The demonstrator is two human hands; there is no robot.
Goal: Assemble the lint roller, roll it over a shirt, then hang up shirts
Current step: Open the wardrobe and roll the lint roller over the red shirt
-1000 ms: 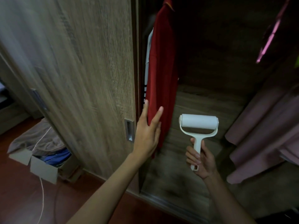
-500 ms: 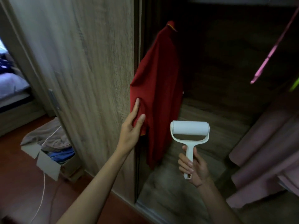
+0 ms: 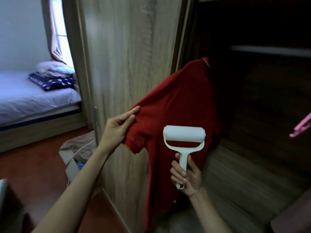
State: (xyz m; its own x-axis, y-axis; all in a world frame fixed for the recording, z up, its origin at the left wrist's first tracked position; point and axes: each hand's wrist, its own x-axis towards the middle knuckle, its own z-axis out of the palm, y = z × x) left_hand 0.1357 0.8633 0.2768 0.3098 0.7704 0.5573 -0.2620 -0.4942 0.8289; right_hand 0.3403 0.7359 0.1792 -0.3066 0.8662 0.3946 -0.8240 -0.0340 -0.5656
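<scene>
A red shirt (image 3: 178, 105) hangs inside the open wardrobe, its collar up in the dark. My left hand (image 3: 117, 127) pinches the shirt's left sleeve and holds it stretched out to the left, in front of the wooden door. My right hand (image 3: 186, 174) grips the handle of a white lint roller (image 3: 184, 137), held upright. The roller's white drum sits in front of the shirt's lower chest; whether it touches the cloth I cannot tell.
The wooden wardrobe door (image 3: 127, 52) stands at the left of the opening. A cardboard box of clothes (image 3: 75, 155) lies on the red floor beside it. A pink hanger (image 3: 301, 128) pokes in at the right. A bed (image 3: 33, 98) stands at the far left.
My left hand has taken hold of the red shirt's sleeve and pulled it out leftward. The lint roller has come in front of the shirt. My view has tilted upward.
</scene>
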